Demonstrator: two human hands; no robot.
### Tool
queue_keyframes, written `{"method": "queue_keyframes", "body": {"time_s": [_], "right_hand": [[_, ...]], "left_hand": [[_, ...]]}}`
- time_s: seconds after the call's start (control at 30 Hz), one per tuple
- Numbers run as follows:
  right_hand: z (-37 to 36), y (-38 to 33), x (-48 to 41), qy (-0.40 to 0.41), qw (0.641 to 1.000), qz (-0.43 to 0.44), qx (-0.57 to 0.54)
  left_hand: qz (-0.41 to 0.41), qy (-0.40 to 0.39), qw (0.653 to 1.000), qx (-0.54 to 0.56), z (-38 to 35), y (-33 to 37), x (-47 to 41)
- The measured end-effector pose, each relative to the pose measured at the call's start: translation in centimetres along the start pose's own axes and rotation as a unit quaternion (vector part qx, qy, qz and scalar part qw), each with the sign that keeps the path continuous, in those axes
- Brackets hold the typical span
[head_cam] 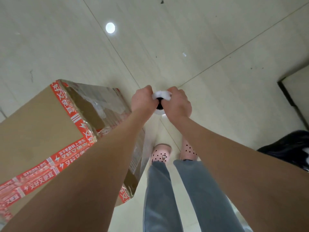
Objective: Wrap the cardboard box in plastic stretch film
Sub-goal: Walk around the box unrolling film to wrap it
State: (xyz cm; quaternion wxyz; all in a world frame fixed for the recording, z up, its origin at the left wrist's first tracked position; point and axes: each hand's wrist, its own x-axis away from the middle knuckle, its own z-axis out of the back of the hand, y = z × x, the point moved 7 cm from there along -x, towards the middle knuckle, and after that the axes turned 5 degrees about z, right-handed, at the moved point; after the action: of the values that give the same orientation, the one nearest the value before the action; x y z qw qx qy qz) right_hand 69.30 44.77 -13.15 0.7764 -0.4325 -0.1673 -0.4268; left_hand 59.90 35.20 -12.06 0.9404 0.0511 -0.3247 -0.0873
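A large cardboard box [38,131] with red printed tape stands on the floor at my left. Clear stretch film [100,104] clings to its right side and top corner. Both my arms reach straight down in front of me. My left hand [142,101] and my right hand [178,104] grip the white stretch film roll [161,96] together, one on each side, just right of the box. Only the roll's top end and its dark core hole show between my fists.
Pale tiled floor [167,39] stretches all around. My feet in pink dotted shoes [160,154] stand just below the roll, close to the box. A dark bag or garment [289,146] lies at the right edge, and a dark-framed doorway [294,91] sits farther right.
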Motion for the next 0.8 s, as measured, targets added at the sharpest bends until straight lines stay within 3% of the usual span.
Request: {"method": "queue_keyframes", "body": {"time_s": [0.17, 0.27, 0.57, 0.67, 0.8], "right_hand": [[-2.3, -3.5, -1.2, -0.039, 0.997, 0.022, -0.06], [-2.8, -4.9, -1.7, -0.043, 0.997, 0.049, -0.031], [-3.3, -7.4, -2.5, -0.055, 0.996, 0.074, 0.018], [-3.1, -6.9, -2.7, -0.029, 0.999, 0.043, -0.015], [-3.5, -7.7, -3.3, -0.064, 0.997, 0.048, 0.005]], "left_hand": [[0.085, 0.043, 0.994, 0.062, 2.2, -4.0, -1.5], [0.102, 0.047, 0.991, 0.068, 2.7, -5.3, -1.9], [0.154, -0.067, 0.982, 0.083, 2.7, -6.6, -2.5], [0.118, -0.062, 0.991, -0.001, 3.8, -5.9, -2.9], [-0.044, -0.009, 0.994, -0.101, 4.7, -2.4, -3.6]]}}
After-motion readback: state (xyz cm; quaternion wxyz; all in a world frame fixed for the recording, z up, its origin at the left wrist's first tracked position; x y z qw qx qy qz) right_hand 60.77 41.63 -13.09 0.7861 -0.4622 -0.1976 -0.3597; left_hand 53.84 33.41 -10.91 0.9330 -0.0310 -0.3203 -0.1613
